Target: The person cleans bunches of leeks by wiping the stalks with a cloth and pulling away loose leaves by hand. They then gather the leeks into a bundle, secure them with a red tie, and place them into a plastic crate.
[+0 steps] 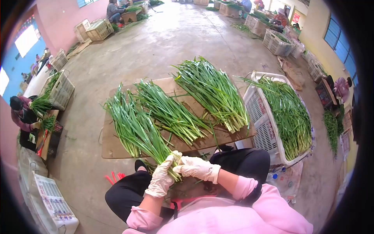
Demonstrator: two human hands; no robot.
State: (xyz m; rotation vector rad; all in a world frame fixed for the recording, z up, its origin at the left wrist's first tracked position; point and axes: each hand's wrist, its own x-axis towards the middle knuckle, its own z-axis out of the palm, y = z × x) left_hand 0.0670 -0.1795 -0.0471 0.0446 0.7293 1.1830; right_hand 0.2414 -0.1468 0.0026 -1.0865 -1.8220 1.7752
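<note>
Left hand [160, 177] and right hand [194, 167] were clamped together on bunch [136, 128] roots at table [113, 150] near edge, leaves away, likely keeping ends even.

Produce-packing hall: crates [278, 43], scallion bundles [214, 93].

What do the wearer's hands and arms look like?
Both hands wear thin, whitish disposable gloves: left hand, right hand. The gloves are loose and wrinkled and end at the wrists. The pink sleeves have gathered cuffs that stop short of the gloves. No markings show.
</note>
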